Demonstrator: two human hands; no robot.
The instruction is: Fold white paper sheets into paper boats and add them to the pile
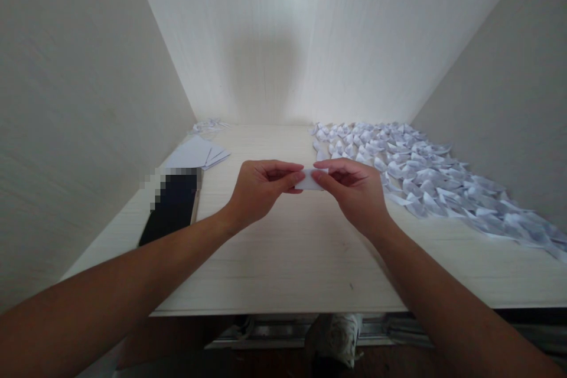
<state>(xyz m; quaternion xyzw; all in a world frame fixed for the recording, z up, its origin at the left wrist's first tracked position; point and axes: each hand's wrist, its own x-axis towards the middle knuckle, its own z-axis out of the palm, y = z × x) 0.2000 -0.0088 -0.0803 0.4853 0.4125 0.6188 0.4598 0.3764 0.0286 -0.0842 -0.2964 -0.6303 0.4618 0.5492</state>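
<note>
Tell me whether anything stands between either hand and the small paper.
Nothing visible does: the left hand and right hand both pinch the paper directly. The folded pieces lie beyond and to the right.

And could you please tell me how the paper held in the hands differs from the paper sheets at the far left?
The held paper is pinched between the left hand and right hand; the paper sheets lie on the table. The held paper shows as a small strip, the paper sheets as a broader, overlapping group. Both are white.
</note>
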